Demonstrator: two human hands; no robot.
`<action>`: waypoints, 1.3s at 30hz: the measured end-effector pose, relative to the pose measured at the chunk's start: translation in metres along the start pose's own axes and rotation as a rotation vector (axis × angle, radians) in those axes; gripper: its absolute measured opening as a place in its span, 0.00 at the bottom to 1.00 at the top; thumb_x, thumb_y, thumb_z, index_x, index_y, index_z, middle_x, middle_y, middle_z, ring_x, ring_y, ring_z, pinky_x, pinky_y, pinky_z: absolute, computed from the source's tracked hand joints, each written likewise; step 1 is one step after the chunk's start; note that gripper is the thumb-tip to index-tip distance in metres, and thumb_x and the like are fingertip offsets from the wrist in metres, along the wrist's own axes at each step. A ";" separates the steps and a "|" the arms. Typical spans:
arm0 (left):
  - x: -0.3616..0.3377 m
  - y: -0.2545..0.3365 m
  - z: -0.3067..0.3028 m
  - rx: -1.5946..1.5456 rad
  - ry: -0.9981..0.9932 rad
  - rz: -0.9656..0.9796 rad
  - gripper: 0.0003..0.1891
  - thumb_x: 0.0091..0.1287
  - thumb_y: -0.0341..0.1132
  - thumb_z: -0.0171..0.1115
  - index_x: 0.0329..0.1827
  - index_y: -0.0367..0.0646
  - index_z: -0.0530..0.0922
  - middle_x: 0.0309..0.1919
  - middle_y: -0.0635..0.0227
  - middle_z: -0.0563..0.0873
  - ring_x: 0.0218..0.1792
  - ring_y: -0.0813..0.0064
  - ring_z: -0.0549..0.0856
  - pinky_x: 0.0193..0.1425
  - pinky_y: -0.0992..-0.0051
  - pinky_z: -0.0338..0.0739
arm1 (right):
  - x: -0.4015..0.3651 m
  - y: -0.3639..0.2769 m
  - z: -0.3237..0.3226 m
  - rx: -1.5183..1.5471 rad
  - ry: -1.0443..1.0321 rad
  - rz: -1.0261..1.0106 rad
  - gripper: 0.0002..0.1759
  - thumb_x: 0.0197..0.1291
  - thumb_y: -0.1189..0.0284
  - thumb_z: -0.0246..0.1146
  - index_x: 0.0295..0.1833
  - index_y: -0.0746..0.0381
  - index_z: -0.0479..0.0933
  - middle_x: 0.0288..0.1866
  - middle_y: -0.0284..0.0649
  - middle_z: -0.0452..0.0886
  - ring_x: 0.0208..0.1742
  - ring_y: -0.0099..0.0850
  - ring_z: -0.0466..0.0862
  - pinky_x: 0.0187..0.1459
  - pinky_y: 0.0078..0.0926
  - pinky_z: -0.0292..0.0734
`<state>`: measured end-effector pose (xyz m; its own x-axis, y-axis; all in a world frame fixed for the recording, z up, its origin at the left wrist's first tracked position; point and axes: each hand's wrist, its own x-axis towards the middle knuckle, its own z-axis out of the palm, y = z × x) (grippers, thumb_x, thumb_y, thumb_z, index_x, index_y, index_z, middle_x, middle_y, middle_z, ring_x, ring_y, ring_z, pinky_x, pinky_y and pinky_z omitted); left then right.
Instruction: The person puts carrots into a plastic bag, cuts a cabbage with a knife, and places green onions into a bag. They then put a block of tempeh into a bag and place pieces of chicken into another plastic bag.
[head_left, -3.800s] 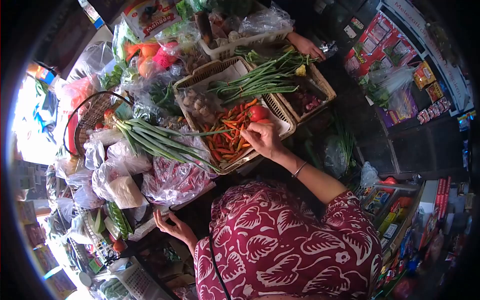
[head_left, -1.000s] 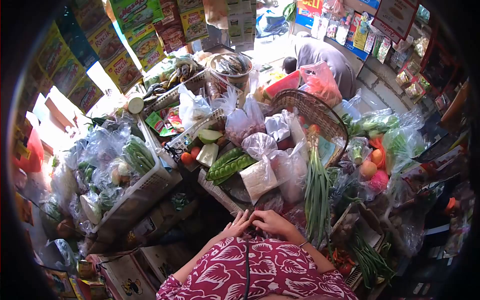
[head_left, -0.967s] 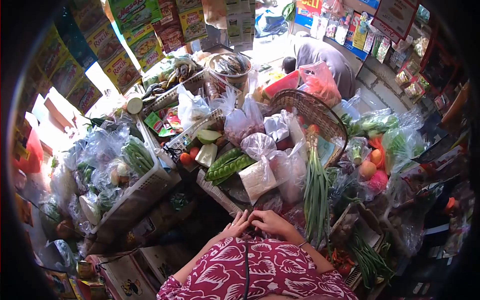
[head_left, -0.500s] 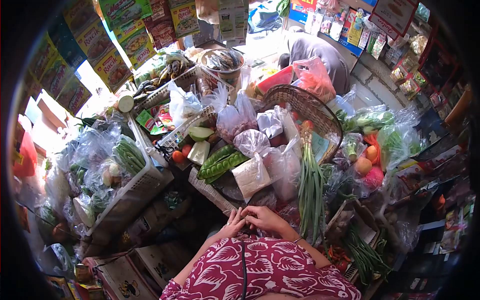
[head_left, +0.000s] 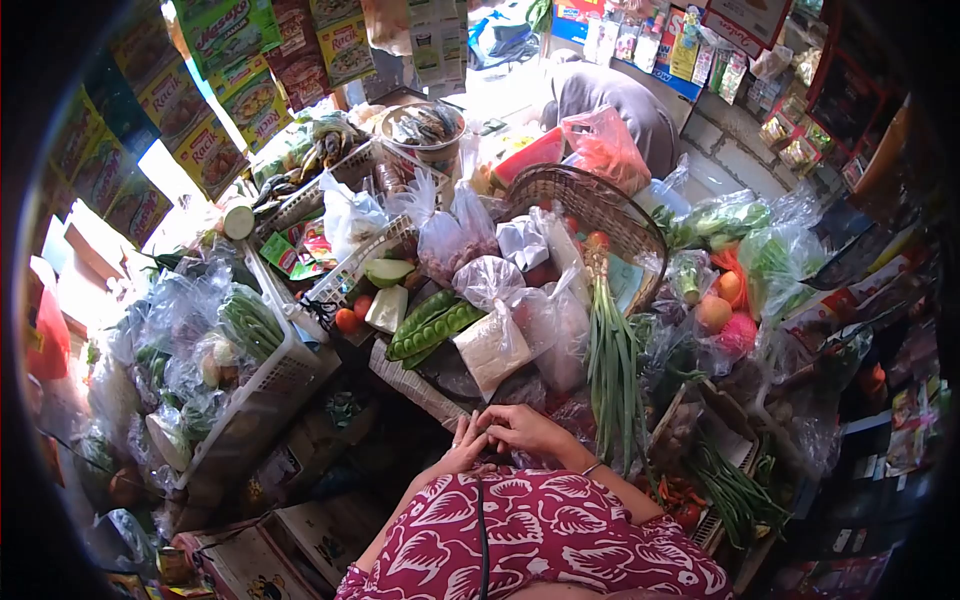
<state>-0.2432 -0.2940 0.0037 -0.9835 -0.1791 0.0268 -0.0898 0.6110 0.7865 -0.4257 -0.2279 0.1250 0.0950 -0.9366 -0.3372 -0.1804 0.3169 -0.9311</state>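
My left hand (head_left: 462,452) and my right hand (head_left: 522,430) meet in front of my waist, at the near edge of the produce display. The left fingers are stretched out with gaps between them. Bent inward, the right fingers close over the left fingertips; whether anything small lies between them is hidden. Just beyond the hands sits a pale block in a clear plastic bag (head_left: 490,350). Large green bean pods (head_left: 430,325) lie to its left. On the right, a bunch of spring onions (head_left: 612,360) hangs down beside a bag (head_left: 562,340).
A white crate (head_left: 262,392) of bagged vegetables stands left. Behind are a bucket of fish (head_left: 422,130) and a woven basket (head_left: 640,235). Seasoning packets (head_left: 235,30) hang overhead. Green beans (head_left: 735,500) lie at lower right. A person in grey (head_left: 620,105) bends at the back.
The view has shifted slightly, so the display's far side sits a little further left. My hands keep the same joined pose at the same place.
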 end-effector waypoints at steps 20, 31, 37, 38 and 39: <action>0.001 0.004 -0.001 -0.078 0.059 0.057 0.45 0.56 0.53 0.61 0.70 0.42 0.49 0.69 0.45 0.41 0.71 0.49 0.34 0.70 0.51 0.30 | 0.000 -0.004 -0.002 0.029 -0.030 0.023 0.10 0.60 0.74 0.53 0.46 0.65 0.73 0.30 0.35 0.78 0.27 0.19 0.78 0.30 0.18 0.75; 0.002 -0.004 -0.002 -0.049 0.029 0.092 0.46 0.56 0.54 0.61 0.70 0.39 0.48 0.69 0.41 0.41 0.71 0.49 0.33 0.69 0.49 0.28 | -0.001 0.013 0.000 0.078 0.067 0.017 0.11 0.57 0.74 0.53 0.44 0.65 0.74 0.27 0.37 0.78 0.23 0.23 0.79 0.27 0.20 0.75; -0.004 -0.048 0.020 0.029 0.096 0.196 0.49 0.55 0.51 0.62 0.70 0.35 0.44 0.68 0.38 0.42 0.70 0.46 0.39 0.69 0.49 0.31 | -0.002 0.015 -0.001 0.083 0.009 -0.036 0.09 0.55 0.77 0.52 0.41 0.68 0.74 0.26 0.42 0.79 0.22 0.28 0.80 0.24 0.23 0.75; -0.004 -0.042 0.018 0.022 0.152 0.255 0.49 0.56 0.51 0.62 0.70 0.35 0.42 0.68 0.38 0.42 0.70 0.46 0.39 0.69 0.49 0.31 | -0.002 0.016 -0.001 0.083 0.014 -0.040 0.09 0.55 0.77 0.52 0.41 0.68 0.74 0.26 0.42 0.79 0.22 0.29 0.81 0.24 0.24 0.76; -0.003 -0.042 0.019 0.022 0.138 0.265 0.49 0.56 0.51 0.62 0.70 0.35 0.42 0.68 0.38 0.42 0.70 0.46 0.39 0.69 0.49 0.31 | -0.003 0.016 -0.001 0.090 0.030 -0.041 0.09 0.55 0.77 0.52 0.41 0.68 0.74 0.26 0.42 0.79 0.22 0.29 0.81 0.24 0.24 0.76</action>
<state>-0.2396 -0.3049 -0.0410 -0.9427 -0.1132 0.3140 0.1622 0.6669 0.7272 -0.4299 -0.2202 0.1110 0.0709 -0.9527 -0.2957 -0.0886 0.2892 -0.9531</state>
